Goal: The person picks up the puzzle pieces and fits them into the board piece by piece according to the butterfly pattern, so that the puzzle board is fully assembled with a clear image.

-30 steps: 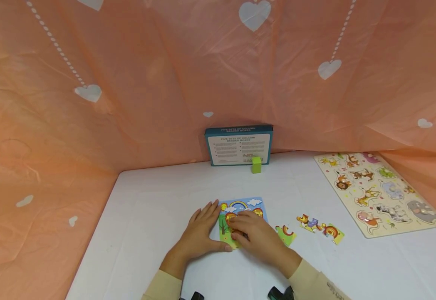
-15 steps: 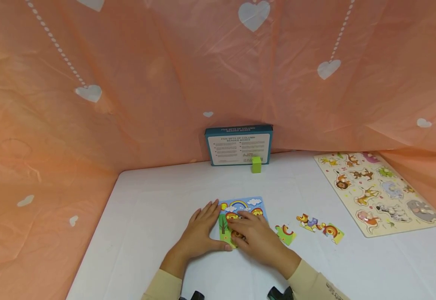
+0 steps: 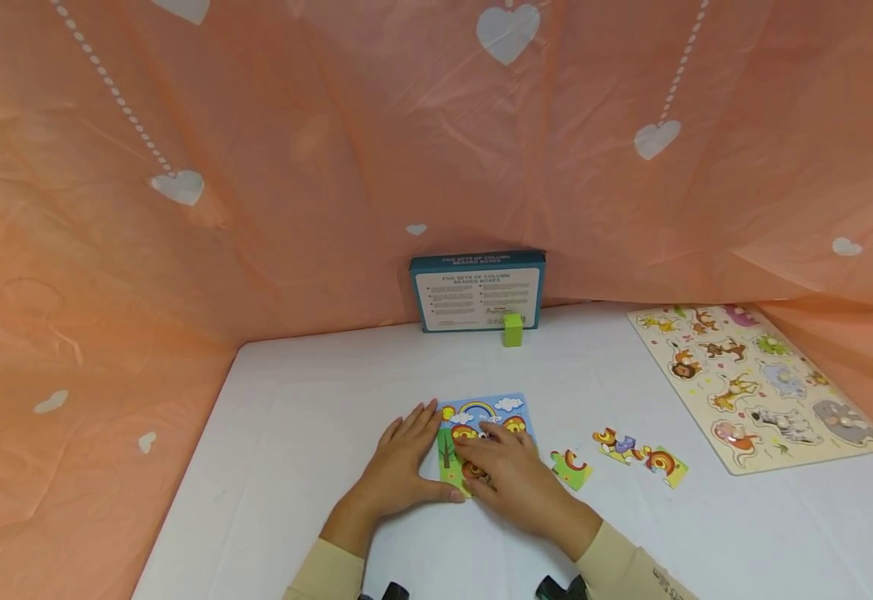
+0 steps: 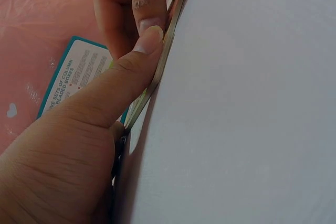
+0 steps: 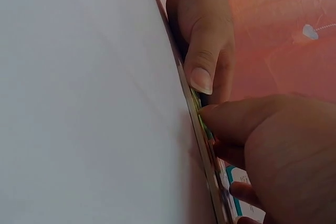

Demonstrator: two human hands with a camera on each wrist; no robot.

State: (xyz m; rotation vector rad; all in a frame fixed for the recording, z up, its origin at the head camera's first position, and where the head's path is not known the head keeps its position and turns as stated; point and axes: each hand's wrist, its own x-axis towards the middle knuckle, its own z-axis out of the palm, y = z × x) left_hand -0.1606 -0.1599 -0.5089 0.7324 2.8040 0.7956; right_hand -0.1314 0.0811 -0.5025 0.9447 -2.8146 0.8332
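A small square puzzle board (image 3: 448, 454) with a rainbow, clouds and a tree lies flat on the table. My left hand (image 3: 399, 467) rests along its left side, fingers extended and thumb at the near edge. Over the board's middle and right part lies my right hand (image 3: 517, 482), its fingertips pressing on the picture. In the right wrist view its thumb (image 5: 226, 120) and fingers touch the board's face, spread apart. The right hand hides much of the picture. Just right of the board is a green loose puzzle piece (image 3: 571, 471) with a red curve.
Farther right lie more loose puzzle pieces (image 3: 665, 467), near a large wooden animal puzzle (image 3: 766, 387). A teal-edged box (image 3: 477, 296) stands at the back, with a green block (image 3: 512, 331) before it. Orange sheeting (image 3: 316, 183) hangs behind the white table (image 3: 316, 383).
My right hand's fingers have shifted and flattened slightly on the board, showing a bit more of the picture under them. My left hand stays in place, as do the loose pieces.
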